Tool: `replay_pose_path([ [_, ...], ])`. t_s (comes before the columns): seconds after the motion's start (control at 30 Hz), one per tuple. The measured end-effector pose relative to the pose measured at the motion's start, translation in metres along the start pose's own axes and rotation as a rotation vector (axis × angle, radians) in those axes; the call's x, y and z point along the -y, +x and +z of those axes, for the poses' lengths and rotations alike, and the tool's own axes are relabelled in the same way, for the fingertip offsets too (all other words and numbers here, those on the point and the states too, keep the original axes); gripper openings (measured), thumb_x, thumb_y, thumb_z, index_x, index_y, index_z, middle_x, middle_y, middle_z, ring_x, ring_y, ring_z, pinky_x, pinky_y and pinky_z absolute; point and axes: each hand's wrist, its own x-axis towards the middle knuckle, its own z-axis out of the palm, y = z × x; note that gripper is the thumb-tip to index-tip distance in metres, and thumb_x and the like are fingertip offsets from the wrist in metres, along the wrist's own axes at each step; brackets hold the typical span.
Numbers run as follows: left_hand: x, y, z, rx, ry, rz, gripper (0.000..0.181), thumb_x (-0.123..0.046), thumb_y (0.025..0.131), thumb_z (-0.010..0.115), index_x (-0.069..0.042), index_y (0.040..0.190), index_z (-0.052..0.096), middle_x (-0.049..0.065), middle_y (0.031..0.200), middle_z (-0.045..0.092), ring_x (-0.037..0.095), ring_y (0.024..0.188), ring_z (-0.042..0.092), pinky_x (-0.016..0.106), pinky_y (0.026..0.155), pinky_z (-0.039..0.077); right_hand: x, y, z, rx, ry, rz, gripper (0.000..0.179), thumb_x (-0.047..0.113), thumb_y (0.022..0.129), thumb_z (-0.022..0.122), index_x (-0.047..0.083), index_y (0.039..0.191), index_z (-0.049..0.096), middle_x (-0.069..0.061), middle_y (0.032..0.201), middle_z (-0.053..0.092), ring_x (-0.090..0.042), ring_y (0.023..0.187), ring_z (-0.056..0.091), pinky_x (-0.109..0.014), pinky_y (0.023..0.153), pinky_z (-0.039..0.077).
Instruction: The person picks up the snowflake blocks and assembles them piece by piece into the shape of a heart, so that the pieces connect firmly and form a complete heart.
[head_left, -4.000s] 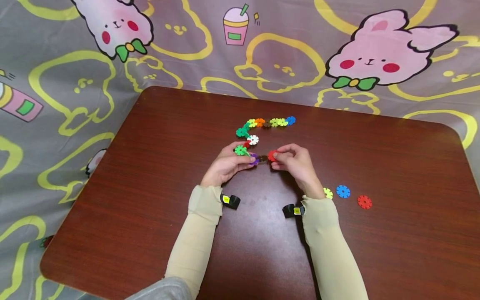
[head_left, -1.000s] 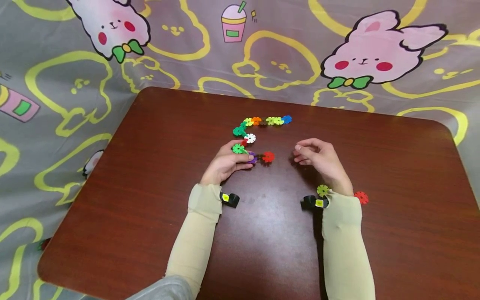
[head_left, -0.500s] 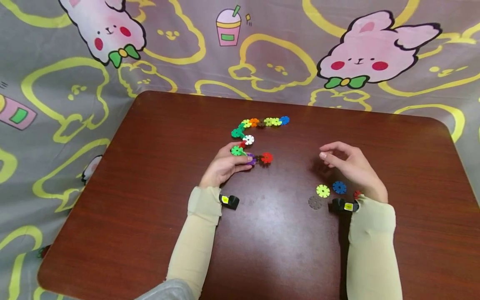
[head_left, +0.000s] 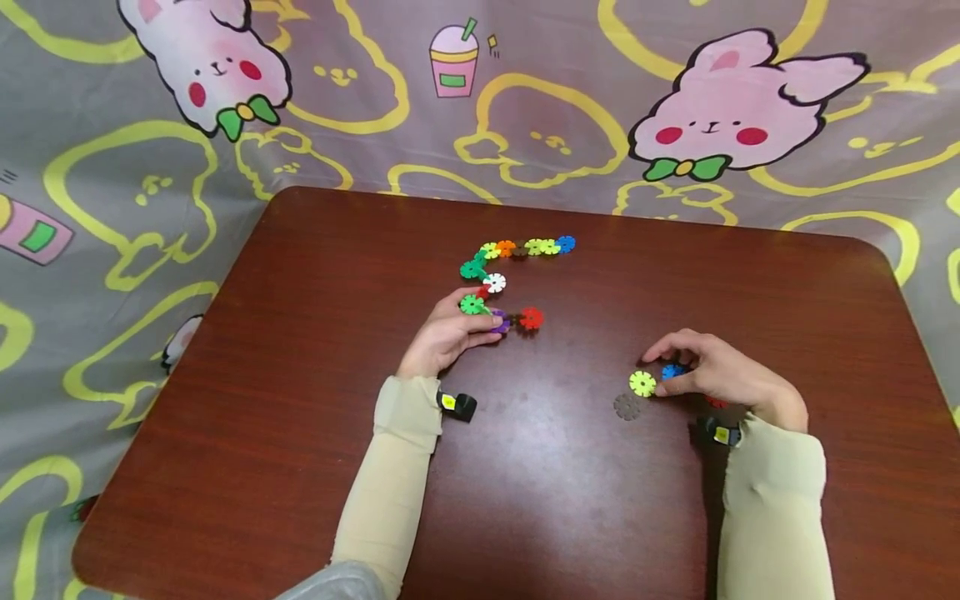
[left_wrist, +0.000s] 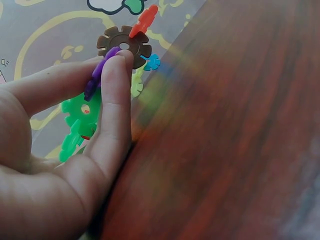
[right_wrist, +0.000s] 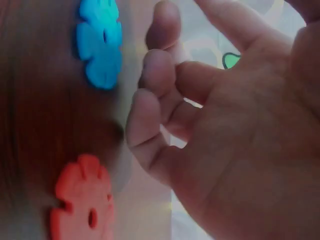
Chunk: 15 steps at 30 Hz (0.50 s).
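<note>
My left hand pinches a purple notched plastic disc between thumb and finger. That disc belongs to a winding chain of interlocked discs. A brown disc and then a red disc form its near end, with a green disc and a white disc on the other side. My right hand is low over the loose discs, thumb and index parted around the yellow disc, fingertips right at its edge. A blue disc is partly hidden beneath that hand, and a loose red disc lies near its wrist.
A grey-brown disc lies left of and nearer than the yellow one. The chain's far end, finishing in a blue disc, stretches toward the back of the dark wooden table. A printed curtain hangs behind the table.
My right hand let go of the chain's red end disc, moved right, and has come down to the loose discs. My left hand keeps its pinch on the purple disc.
</note>
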Motion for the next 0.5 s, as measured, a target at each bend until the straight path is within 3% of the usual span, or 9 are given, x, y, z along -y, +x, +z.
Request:
replay_pose_path([
  [0.33,-0.0001,-0.0001,0.0018,0.003,-0.001,-0.001,0.065,0.011,0.088,0.059,-0.007,0.145,0.034,0.009,0.091,0.066,0.019,0.077,0.071,0.031,0.072,0.06,-0.0015,0.0078,0.0068,0.003,-0.076,-0.032,0.036,0.02,0.069,0.087,0.019,0.099,0.067,-0.006,0.096,0.054,-0.018,0.091,0.04,-0.024,0.071,0.039],
  [0.5,0.0006,-0.0007,0.002,0.0,0.002,0.006,0.067,0.013,0.087,0.058,-0.007,0.146,0.033,0.009,0.091,0.066,0.019,0.075,0.07,0.031,0.07,0.06,0.0014,0.0093,0.0087,0.017,-0.092,-0.005,0.035,0.02,0.069,0.086,0.021,0.099,0.067,-0.007,0.097,0.051,-0.02,0.095,0.038,-0.027,0.073,0.038],
])
